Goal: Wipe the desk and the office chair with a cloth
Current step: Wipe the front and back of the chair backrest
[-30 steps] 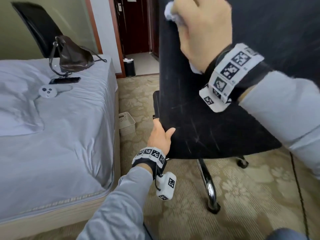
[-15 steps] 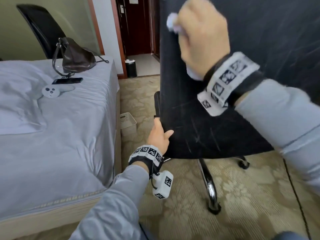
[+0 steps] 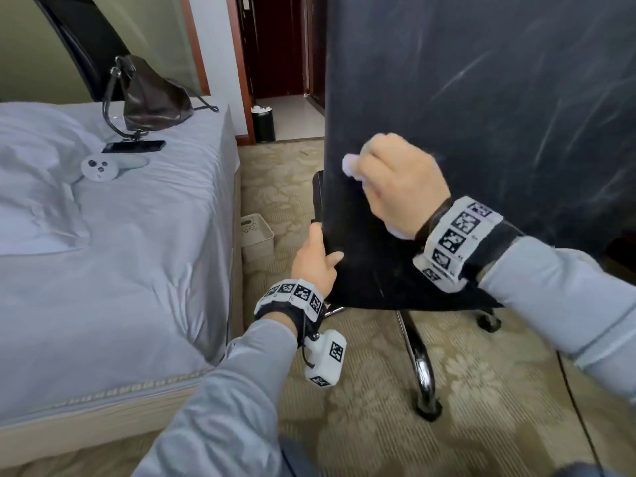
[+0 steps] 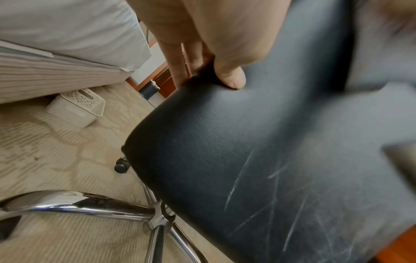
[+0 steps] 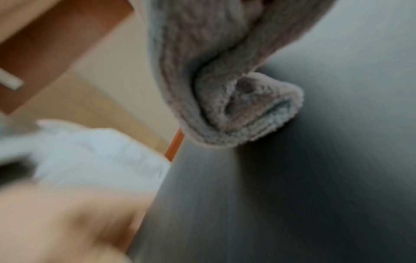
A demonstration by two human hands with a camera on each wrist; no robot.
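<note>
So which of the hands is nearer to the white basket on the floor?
Left. The left hand grips the chair's edge just above the white basket; the right hand wipes higher, farther right.

Beneath the left thumb [image 4: 231, 78], the office chair [image 3: 481, 98] is matt, grained black leatherette, scuffed pale. The cloth [image 5: 225, 99] is nubby terry. The chair base [image 4: 94, 204] is polished chrome.

A bed [image 3: 113, 256] with rumpled pale sheets stands on beige floral-patterned carpet [image 3: 378, 401] against an olive-green wall [image 3: 31, 56], with a small white perforated basket [image 3: 256, 232] just beside its corner and a dark wooden door [image 3: 275, 46] beyond a black waste bin [image 3: 263, 125].
</note>
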